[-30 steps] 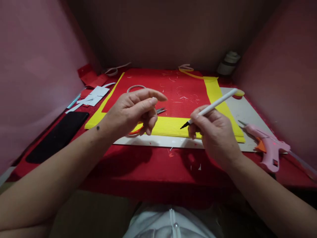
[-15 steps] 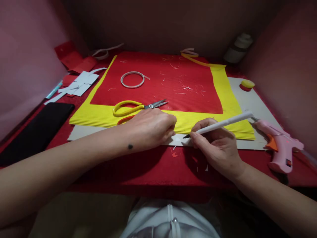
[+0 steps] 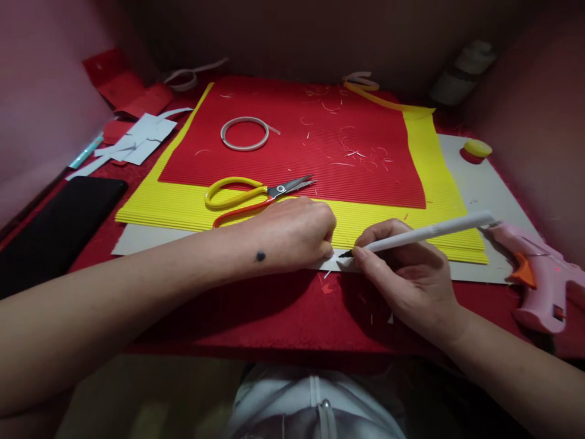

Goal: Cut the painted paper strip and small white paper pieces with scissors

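Note:
My right hand [image 3: 406, 280] grips a white pen [image 3: 429, 233] with a black tip that touches the near edge of a white board [image 3: 150, 239]. My left hand [image 3: 292, 235] rests curled, knuckles down, on that same edge just left of the pen tip, fingers pressed together; what is under them is hidden. A yellow corrugated sheet [image 3: 173, 207] lies on the board, and a red corrugated sheet [image 3: 320, 152] on top of it. Yellow-and-orange-handled scissors [image 3: 251, 194] lie just beyond my left hand.
A pink glue gun [image 3: 539, 274] lies at the right. A tape ring [image 3: 245, 133] sits on the red sheet. A black phone [image 3: 55, 225], white paper scraps [image 3: 137, 137], red pieces [image 3: 123, 85] and a teal pen [image 3: 86, 152] are at the left. A small yellow cap [image 3: 478, 148] lies far right.
My left hand dropped from the air onto the board's near edge, uncovering the scissors. My right hand lowered the pen tip to the board beside it. The view tilted down.

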Available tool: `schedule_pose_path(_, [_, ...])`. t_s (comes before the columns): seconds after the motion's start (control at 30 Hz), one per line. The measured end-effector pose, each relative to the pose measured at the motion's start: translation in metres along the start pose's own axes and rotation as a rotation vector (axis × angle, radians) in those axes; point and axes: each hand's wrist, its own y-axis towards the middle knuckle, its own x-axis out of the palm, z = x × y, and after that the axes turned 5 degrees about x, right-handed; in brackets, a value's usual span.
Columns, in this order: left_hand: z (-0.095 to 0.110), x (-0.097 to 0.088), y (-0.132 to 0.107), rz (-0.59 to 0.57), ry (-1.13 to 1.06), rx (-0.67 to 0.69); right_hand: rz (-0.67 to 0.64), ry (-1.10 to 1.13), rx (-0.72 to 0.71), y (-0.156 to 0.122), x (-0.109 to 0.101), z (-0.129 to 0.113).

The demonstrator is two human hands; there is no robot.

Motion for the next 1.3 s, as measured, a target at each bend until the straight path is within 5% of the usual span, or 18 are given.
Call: schedule_pose_path(1.3, [0.0035, 0.0009, 0.0002, 0.046, 0.064, -0.003, -0.064, -0.100, -0.118, -0.0016, 0.0020, 0.0009])
